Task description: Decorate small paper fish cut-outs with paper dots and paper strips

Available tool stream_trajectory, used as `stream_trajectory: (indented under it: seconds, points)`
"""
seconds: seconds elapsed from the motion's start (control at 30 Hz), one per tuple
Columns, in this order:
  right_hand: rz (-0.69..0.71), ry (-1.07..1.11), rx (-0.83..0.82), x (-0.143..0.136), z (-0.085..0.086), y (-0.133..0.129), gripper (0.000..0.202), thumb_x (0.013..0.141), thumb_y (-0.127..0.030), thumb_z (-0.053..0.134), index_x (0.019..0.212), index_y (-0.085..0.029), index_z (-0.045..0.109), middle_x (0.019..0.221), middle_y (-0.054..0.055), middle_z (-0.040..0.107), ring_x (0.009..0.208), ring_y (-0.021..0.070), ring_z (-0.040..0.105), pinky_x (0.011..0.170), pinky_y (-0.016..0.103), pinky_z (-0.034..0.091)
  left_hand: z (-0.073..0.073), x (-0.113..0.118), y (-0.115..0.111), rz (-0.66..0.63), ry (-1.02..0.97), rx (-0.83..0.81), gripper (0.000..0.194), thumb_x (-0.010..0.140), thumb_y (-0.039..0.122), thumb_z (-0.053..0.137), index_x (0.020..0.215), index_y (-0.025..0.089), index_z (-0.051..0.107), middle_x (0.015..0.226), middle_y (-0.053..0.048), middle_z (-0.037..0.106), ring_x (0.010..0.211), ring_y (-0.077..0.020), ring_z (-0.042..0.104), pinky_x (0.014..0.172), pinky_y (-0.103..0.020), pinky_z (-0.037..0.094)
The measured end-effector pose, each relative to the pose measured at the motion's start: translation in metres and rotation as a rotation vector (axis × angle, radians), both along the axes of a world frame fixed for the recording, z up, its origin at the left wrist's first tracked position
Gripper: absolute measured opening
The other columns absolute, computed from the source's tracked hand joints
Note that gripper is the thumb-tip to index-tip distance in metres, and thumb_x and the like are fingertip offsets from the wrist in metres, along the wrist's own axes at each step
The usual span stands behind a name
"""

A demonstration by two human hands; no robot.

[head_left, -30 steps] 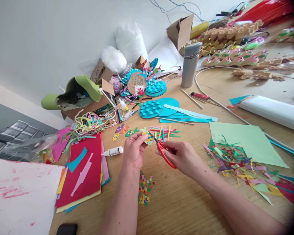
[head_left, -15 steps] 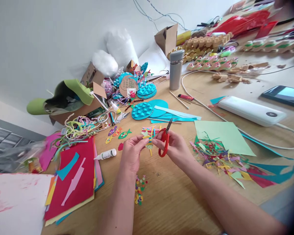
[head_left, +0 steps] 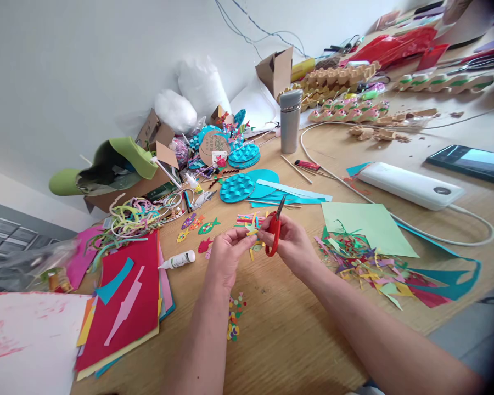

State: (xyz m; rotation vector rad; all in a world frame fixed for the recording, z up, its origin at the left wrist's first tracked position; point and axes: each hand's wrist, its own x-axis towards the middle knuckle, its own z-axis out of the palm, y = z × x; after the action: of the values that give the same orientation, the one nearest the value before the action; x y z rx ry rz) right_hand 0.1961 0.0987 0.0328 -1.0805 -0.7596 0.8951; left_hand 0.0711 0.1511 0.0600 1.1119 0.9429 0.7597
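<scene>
My left hand [head_left: 226, 255] pinches a small yellow paper strip [head_left: 252, 232] between thumb and forefinger. Red-handled scissors [head_left: 275, 236] sit in my right hand [head_left: 292, 241], blades pointing up and away, while its thumb and fingertip meet close to the strip. Whether those fingertips also grip the paper, I cannot tell. Just under my hands lies a pale green paper fish [head_left: 257, 248], partly covered. Behind them are thin coloured paper strips [head_left: 247, 218]. Left of my hands lie several paper fish, among them a green one [head_left: 209, 225].
A white glue bottle [head_left: 179, 259] lies beside stacked coloured paper [head_left: 138, 312]. Paper dots [head_left: 233, 323] are near my left forearm. Scraps [head_left: 366, 258] and a pale green sheet [head_left: 366, 219] lie right. Farther back stand a grey tumbler [head_left: 290, 122] and a white power bank [head_left: 411, 185] with cable.
My hands have shifted slightly, still close together. More of the pale green fish beneath them shows, and the scissors sit a little higher. The whole view has turned slightly.
</scene>
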Motion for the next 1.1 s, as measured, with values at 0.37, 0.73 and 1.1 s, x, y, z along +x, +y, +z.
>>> stream_trajectory:
  seconds: [0.37, 0.73, 1.1]
  points:
    - [0.033, 0.03, -0.055, 0.0017, 0.0033, -0.001, 0.037, 0.058, -0.042, 0.082, 0.074, -0.018, 0.059, 0.072, -0.001, 0.058, 0.067, 0.0134, 0.054, 0.063, 0.027, 0.045, 0.0031, -0.0016, 0.0036, 0.054, -0.013, 0.002, 0.026, 0.051, 0.029, 0.085, 0.067, 0.014, 0.071, 0.07, -0.002, 0.068, 0.066, -0.0119, 0.06, 0.067, -0.025, 0.048]
    - [0.018, 0.051, -0.051, 0.0035, 0.0008, 0.0009, 0.041, 0.054, -0.045, 0.084, 0.072, -0.019, 0.057, 0.072, 0.0, 0.059, 0.069, 0.0146, 0.055, 0.063, 0.028, 0.047, 0.0025, -0.0013, 0.001, -0.017, 0.027, 0.019, 0.026, 0.056, 0.032, 0.082, 0.072, 0.014, 0.072, 0.074, -0.005, 0.07, 0.068, -0.015, 0.062, 0.069, -0.029, 0.05]
    - [0.067, 0.074, -0.11, 0.0048, 0.0001, 0.003, 0.051, 0.048, -0.053, 0.086, 0.071, -0.02, 0.055, 0.07, 0.0, 0.059, 0.068, 0.0156, 0.057, 0.062, 0.029, 0.048, 0.0011, -0.001, 0.0027, 0.025, 0.073, 0.049, 0.021, 0.055, 0.025, 0.08, 0.07, 0.012, 0.072, 0.072, -0.005, 0.07, 0.066, -0.0134, 0.06, 0.068, -0.027, 0.051]
